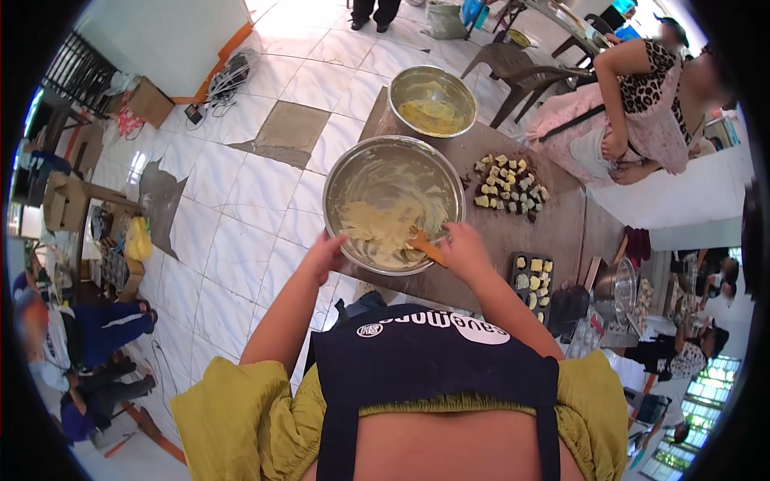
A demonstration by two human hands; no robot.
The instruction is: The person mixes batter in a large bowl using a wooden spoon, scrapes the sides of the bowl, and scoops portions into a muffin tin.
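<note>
A large stainless steel mixing bowl (394,144) sits before me at the table's left edge. Pale yellow dough or batter (379,222) coats its inside and lies thickest on the near side. My left hand (328,257) grips the bowl's near-left rim, its thumb on top. At the near-right rim, my right hand (464,251) holds the handle of a wooden spatula (427,245). The spatula's head rests in the dough. Behind stands a second steel bowl (433,84) with yellower mixture inside.
Cut yellow and dark cubes (510,185) are heaped on the brown table (415,288). A dark muffin tin (530,282) holds pale pieces to my right, near another steel bowl (613,291). A person in a pink apron (637,120) stands beyond, by a plastic chair (520,75).
</note>
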